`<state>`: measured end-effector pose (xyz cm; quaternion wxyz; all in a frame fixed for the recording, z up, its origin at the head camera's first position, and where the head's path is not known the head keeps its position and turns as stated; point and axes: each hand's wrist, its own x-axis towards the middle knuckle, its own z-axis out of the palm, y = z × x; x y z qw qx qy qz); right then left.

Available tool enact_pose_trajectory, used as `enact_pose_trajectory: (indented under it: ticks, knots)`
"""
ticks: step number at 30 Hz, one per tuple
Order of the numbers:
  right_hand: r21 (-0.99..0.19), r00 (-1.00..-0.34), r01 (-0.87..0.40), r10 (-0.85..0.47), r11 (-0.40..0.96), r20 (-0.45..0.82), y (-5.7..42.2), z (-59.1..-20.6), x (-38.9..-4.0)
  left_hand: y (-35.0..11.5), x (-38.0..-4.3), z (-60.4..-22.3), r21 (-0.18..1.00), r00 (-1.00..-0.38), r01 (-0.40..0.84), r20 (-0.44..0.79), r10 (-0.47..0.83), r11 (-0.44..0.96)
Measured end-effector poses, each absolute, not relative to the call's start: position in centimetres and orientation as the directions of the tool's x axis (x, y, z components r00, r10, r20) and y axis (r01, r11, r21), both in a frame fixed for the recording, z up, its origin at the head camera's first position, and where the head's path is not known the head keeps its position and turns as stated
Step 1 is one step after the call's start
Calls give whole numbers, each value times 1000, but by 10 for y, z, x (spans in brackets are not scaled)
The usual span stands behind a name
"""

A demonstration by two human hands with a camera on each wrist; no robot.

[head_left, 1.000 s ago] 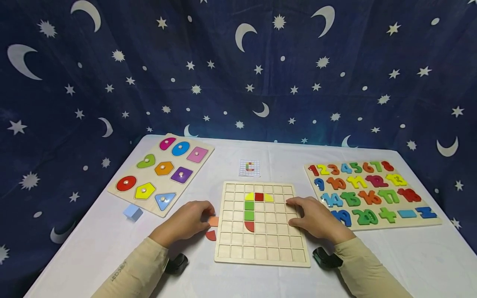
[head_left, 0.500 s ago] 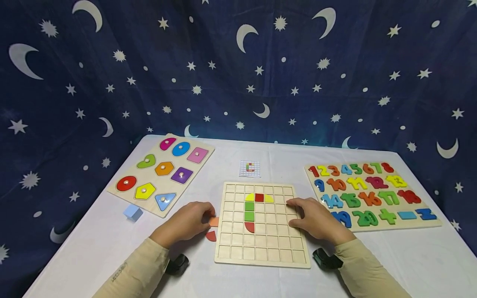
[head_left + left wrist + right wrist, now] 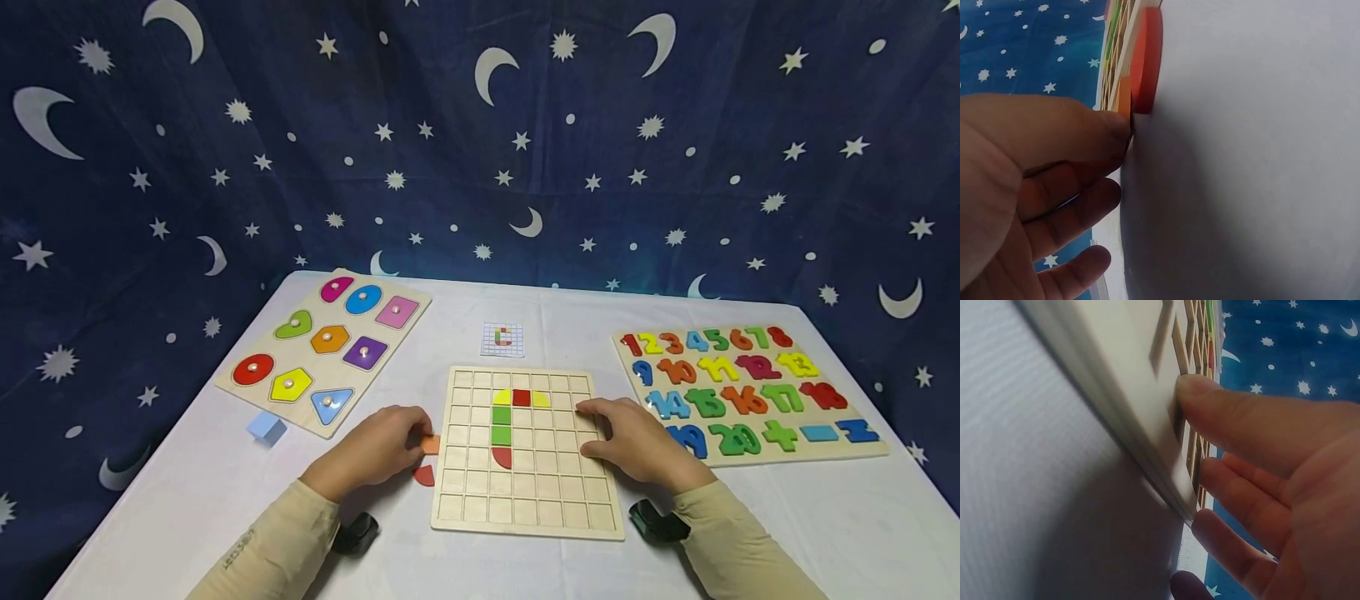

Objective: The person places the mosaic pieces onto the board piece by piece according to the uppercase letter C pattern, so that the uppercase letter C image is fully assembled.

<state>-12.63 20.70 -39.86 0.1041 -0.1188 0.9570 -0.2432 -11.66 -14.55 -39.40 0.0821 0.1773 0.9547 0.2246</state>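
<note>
A wooden grid board (image 3: 558,521) lies mid-table. In its cells, yellow quarter-circle tiles (image 3: 540,399) flank a red square tile (image 3: 521,398); green square tiles (image 3: 502,436) run down to a red quarter-circle tile (image 3: 502,457). My left hand (image 3: 378,446) pinches an orange tile (image 3: 431,444) between thumb and fingers, just left of the board; the hand hides part of it. Close by, a loose red quarter-circle tile (image 3: 424,476) lies on the cloth. My right hand (image 3: 633,435) rests its fingertips on the board's right side, fingers loosely bent.
A small pattern card (image 3: 502,339) lies behind the board. At left is a knobbed shape puzzle (image 3: 307,358), with a light blue block (image 3: 267,428) at its near corner. A number puzzle (image 3: 750,400) lies to the right. A starry curtain (image 3: 450,142) hangs behind the table.
</note>
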Motion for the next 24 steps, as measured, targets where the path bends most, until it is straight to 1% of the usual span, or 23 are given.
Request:
enact_pose_trajectory:
  ticks: [9, 16, 24]
  knots:
    - [-489, -951, -175, -275, 854, -141, 206, -400, -129, -146, -118, -393, 457, -935, 264, -95, 342, 850]
    - [-489, -950, -177, -278, 854, -141, 207, -399, -128, -142, -118, -386, 488, -938, 216, -137, 318, 846]
    - [-483, -950, -182, -280, 857, -139, 207, -399, -128, -138, -118, -382, 499, -940, 230, -108, 323, 835]
